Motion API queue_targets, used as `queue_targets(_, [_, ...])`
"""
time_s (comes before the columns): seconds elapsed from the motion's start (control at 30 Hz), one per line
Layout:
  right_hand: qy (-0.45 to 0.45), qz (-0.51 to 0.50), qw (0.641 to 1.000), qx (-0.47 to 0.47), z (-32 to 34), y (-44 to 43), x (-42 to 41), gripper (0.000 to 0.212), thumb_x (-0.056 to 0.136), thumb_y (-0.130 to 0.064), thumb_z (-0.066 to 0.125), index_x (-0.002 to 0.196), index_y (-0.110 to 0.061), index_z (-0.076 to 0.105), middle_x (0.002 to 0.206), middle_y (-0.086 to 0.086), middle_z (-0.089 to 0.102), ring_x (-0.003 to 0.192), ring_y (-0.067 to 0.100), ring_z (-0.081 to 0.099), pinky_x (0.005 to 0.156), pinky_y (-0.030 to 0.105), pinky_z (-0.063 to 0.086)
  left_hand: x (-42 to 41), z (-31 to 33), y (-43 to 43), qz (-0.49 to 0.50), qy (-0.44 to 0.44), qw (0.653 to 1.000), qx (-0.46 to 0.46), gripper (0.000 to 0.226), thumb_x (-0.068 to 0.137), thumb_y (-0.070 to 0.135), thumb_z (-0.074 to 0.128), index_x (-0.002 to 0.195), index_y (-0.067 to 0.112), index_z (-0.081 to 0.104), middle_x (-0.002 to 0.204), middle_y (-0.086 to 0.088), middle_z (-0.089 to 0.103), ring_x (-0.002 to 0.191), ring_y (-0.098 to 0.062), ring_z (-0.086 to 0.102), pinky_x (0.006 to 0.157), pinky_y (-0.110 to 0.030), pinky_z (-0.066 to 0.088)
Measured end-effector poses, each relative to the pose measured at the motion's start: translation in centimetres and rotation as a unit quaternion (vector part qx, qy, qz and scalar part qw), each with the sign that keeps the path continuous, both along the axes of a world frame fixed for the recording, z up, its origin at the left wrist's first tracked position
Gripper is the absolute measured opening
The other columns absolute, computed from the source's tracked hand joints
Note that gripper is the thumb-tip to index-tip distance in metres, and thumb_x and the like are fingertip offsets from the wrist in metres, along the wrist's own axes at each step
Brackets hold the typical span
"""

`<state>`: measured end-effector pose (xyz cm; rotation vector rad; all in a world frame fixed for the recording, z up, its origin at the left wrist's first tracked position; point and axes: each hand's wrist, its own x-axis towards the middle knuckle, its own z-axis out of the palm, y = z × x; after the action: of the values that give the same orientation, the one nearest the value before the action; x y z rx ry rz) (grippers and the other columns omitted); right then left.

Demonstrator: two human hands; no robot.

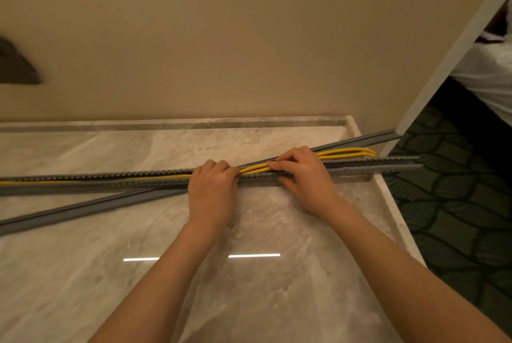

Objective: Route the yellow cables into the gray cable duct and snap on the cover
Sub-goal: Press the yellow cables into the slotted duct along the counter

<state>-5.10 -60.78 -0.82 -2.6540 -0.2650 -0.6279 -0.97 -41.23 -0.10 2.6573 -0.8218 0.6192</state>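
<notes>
A: Nearest the lens?
B: Two bare forearms, rising from the bottom edge over a marble counter (83, 273). Two bright reflected strips on its polish.

A: Left hand (212, 190)?
B: Knuckles up, fingers curled down over the duct (110, 179), pressing at the cables (346, 152). Grip closed or merely pressing: cannot tell, fingertips hidden.

A: Right hand (302, 176)?
B: Just beside the left, to its right. Fingertips pinched on the cables at the duct's top edge, thumb low against the near slotted wall.

A: Duct?
B: Gray, slotted walls, open top, lying left to right across the far part of the counter; right end past the counter edge.

A: Cables?
B: Yellow. Seated inside the duct left of the hands. Between the hands, lifted above the slot. Right of the hands, arched outside the duct on its far side, bending back at a loop near the right end.

A: Cover (69, 211)?
B: Gray strip, not fitted. Laid diagonally, near-left to far-right, crossing the duct close to the hands; over or under: cannot tell.

A: Surroundings?
B: Beige wall (221, 37) behind; dark patterned carpet (457, 218) at right.
</notes>
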Motion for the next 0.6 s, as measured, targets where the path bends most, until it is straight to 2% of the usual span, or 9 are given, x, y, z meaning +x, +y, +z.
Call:
queue_targets(0.1, [-0.033, 0.0, 0.999, -0.015, -0.4, 0.1, -0.1, 0.033, 0.065, 0.0, 0.077, 0.096, -0.009, 0.072, 0.086, 0.008, 0.065, 0.078, 0.03, 0.057, 0.066, 0.036, 0.048, -0.2, 0.0, -0.2, 0.004, -0.002, 1.0, 0.001, 0.03, 0.078, 0.025, 0.046, 0.07, 0.013, 0.072, 0.064, -0.001, 0.064, 0.061, -0.026, 0.058, 0.056, -0.032, 0.045])
queue_targets(0.23, [-0.064, -0.006, 0.997, -0.036, -0.3, 0.6, -0.3, 0.018, 0.07, -0.004, 0.071, 0.088, -0.007, 0.071, 0.076, 0.007, 0.062, 0.076, 0.024, 0.051, 0.063, 0.033, 0.045, -0.3, 0.2, -0.2, 0.004, 0.013, 1.0, 0.016, 0.012, 0.074, 0.021, 0.068, 0.068, 0.011, 0.073, 0.065, -0.001, 0.065, 0.061, -0.026, 0.058, 0.058, -0.036, 0.047])
queue_targets(0.3, [-0.07, -0.014, 0.996, -0.053, -0.2, 0.9, -0.3, 0.013, 0.068, -0.002, 0.076, 0.078, -0.007, 0.07, 0.07, 0.006, 0.06, 0.071, 0.025, 0.052, 0.06, 0.032, 0.042, -0.4, 0.3, -0.2, 0.002, 0.024, 0.999, 0.022, 0.009, 0.071, 0.018, 0.078, 0.068, 0.011, 0.074, 0.067, 0.0, 0.065, 0.062, -0.025, 0.058, 0.059, -0.036, 0.046])
queue_targets(0.6, [-0.046, -0.061, 0.99, -0.121, 0.2, 1.9, -0.2, 0.019, 0.058, -0.003, 0.081, 0.067, -0.013, 0.067, 0.063, 0.001, 0.059, 0.063, 0.024, 0.053, 0.058, 0.03, 0.038, -0.4, 0.5, -0.8, 0.009, 0.05, 0.996, 0.068, 0.012, 0.066, 0.016, 0.08, 0.064, 0.009, 0.071, 0.067, -0.003, 0.063, 0.062, -0.028, 0.058, 0.058, -0.036, 0.047])
